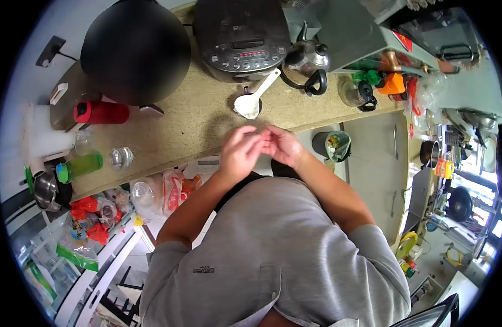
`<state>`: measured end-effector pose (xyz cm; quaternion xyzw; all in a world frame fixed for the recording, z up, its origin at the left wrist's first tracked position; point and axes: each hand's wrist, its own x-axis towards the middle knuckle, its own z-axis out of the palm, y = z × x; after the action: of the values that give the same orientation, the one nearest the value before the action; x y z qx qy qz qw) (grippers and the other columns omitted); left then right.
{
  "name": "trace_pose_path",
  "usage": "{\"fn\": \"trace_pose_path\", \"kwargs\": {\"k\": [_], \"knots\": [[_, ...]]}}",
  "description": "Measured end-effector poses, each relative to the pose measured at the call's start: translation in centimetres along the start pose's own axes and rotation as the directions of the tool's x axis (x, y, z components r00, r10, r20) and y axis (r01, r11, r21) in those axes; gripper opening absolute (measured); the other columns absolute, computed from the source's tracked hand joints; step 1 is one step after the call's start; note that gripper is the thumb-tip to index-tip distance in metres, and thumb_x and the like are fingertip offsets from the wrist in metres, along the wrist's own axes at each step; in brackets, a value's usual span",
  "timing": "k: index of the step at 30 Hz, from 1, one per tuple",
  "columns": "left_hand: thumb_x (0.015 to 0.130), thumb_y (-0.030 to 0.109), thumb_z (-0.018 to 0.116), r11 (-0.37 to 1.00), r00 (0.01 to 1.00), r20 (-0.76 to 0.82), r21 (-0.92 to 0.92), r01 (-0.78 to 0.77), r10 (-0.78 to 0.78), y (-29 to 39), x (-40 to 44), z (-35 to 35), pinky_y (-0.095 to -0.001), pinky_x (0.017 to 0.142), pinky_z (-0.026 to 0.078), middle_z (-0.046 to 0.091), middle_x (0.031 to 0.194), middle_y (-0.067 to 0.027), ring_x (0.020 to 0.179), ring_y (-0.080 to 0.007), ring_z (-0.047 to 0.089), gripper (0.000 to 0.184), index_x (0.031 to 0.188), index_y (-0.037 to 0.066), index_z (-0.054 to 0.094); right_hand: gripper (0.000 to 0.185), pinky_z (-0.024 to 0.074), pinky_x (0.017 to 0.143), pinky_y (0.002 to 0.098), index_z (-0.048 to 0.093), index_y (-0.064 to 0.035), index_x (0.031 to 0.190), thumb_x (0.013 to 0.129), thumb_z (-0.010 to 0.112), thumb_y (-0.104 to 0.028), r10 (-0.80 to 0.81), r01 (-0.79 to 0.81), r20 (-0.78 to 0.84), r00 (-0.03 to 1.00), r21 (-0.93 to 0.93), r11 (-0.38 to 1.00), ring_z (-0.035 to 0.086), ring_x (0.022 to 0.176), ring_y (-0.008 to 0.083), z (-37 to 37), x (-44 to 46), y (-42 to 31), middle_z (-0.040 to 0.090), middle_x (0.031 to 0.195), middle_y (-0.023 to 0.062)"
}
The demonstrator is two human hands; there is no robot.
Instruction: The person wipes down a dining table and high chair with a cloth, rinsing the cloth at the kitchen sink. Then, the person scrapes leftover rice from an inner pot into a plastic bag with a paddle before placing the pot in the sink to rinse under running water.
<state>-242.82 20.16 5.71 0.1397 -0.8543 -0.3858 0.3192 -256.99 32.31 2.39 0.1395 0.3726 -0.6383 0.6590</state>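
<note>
My left hand (pixel 241 152) and my right hand (pixel 282 146) meet at the fingertips just off the counter's front edge. The fingers of both are bent and drawn together, slightly blurred. Whatever lies between them, if anything, is too small or hidden to name. Just beyond them on the counter (pixel 191 128), a white spoon (pixel 254 101) rests across a small dark-rimmed cup or bowl (pixel 247 113), its handle pointing to the rice cooker (pixel 242 41).
A kettle (pixel 306 59) and glass pot (pixel 355 94) stand to the right. A red bottle (pixel 101 112), green bottle (pixel 82 166) and glass (pixel 121 158) lie or stand left. Below the counter edge are a waste bin (pixel 321 144) and plastic bags (pixel 166 191).
</note>
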Motion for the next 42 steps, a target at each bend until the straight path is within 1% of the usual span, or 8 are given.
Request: {"fn": "trace_pose_path", "kwargs": {"k": [6,10,20,23,25,29,35,42], "knots": [[0.092,0.014,0.059,0.613,0.925,-0.174,0.705,0.357,-0.338,-11.9,-6.9,-4.2,-0.0481,0.098,0.045,0.058,0.123,-0.0249,0.114,-0.0412,0.056,0.034,0.120,-0.005,0.059,0.032,0.0414,0.047,0.0235,0.057,-0.0081,0.075,0.099,0.057,-0.030,-0.082,0.083,-0.300,0.950,-0.009,0.996,0.050,0.055,0.0108,-13.1,-9.5,-3.4,0.057,0.065,0.0027],[0.089,0.006,0.056,0.621,0.945,-0.035,0.745,0.243,-0.326,-14.4,-10.3,-4.9,-0.0463,0.094,0.047,0.060,0.117,-0.0269,0.108,-0.0417,0.058,0.031,0.117,-0.005,0.063,0.035,0.0336,0.043,0.0286,0.056,-0.0087,0.077,0.095,0.057,-0.039,-0.158,0.070,-0.822,0.547,-0.144,0.987,0.040,0.047,0.0126,-29.6,-15.2,-5.3,0.046,0.061,-0.0006],[0.080,0.002,0.058,0.488,0.879,0.114,0.861,0.145,-0.463,-11.9,-7.7,-3.3,-0.0464,0.071,0.052,0.066,0.087,-0.0233,0.079,-0.0402,0.065,0.009,0.083,-0.002,0.066,0.065,0.0559,0.069,0.0408,0.039,0.0095,0.130,0.096,0.052,-0.045,-0.292,0.589,-0.834,0.468,0.048,0.806,0.062,0.083,0.0326,-45.0,-23.1,-11.2,0.060,0.109,0.0239],[0.080,0.000,0.058,0.371,0.809,-0.004,0.888,0.273,-0.587,-8.8,-7.5,-2.0,-0.0447,0.068,0.052,0.067,0.082,-0.0203,0.073,-0.0372,0.065,0.009,0.084,0.001,0.066,0.052,0.0528,0.063,0.0385,0.053,0.0028,0.118,0.094,0.055,-0.043,-0.247,0.353,-0.887,0.389,-0.104,0.930,0.061,0.079,0.0293,-47.8,-22.5,-10.6,0.061,0.101,0.0189],[0.084,0.002,0.059,0.675,0.878,0.122,0.691,0.261,-0.463,-4.9,-7.3,2.8,-0.0418,0.067,0.052,0.066,0.079,-0.0172,0.068,-0.0324,0.065,0.007,0.085,0.001,0.066,0.037,0.0477,0.051,0.0378,0.063,-0.0047,0.096,0.092,0.058,-0.042,-0.201,0.195,-0.862,0.466,-0.122,0.973,0.056,0.059,0.0220,-51.6,-20.1,-10.0,0.062,0.083,0.0106],[0.084,0.000,0.064,0.963,0.886,0.397,0.216,0.164,-0.240,12.1,-0.5,16.0,-0.0341,0.067,0.052,0.064,0.083,-0.0127,0.073,-0.0230,0.064,0.003,0.087,0.000,0.063,0.043,0.0541,0.090,0.0412,0.059,0.0029,0.113,0.097,0.057,-0.036,-0.233,0.217,-0.286,0.929,-0.085,0.972,0.066,0.095,0.0271,-37.7,-20.7,-11.5,0.067,0.102,0.0176],[0.080,0.007,0.067,0.966,0.734,0.637,-0.070,-0.250,0.236,22.4,7.0,32.5,-0.0425,0.072,0.050,0.064,0.085,-0.0101,0.082,-0.0321,0.061,0.006,0.084,0.004,0.064,0.043,0.0527,0.090,0.0441,0.056,0.0035,0.117,0.098,0.057,-0.035,-0.299,0.249,0.193,0.935,0.247,0.936,0.064,0.101,0.0323,-27.0,-22.6,-12.2,0.064,0.111,0.0181],[0.082,0.013,0.064,0.858,0.563,0.719,-0.091,-0.505,0.408,22.1,6.4,37.6,-0.0431,0.080,0.047,0.063,0.091,-0.0098,0.090,-0.0303,0.059,0.007,0.083,0.008,0.068,0.029,0.0547,0.084,0.0405,0.058,0.0026,0.100,0.098,0.053,-0.026,-0.281,0.388,-0.336,0.899,0.310,0.868,0.065,0.089,0.0277,-36.6,-24.7,-11.5,0.064,0.094,0.0141]]}}
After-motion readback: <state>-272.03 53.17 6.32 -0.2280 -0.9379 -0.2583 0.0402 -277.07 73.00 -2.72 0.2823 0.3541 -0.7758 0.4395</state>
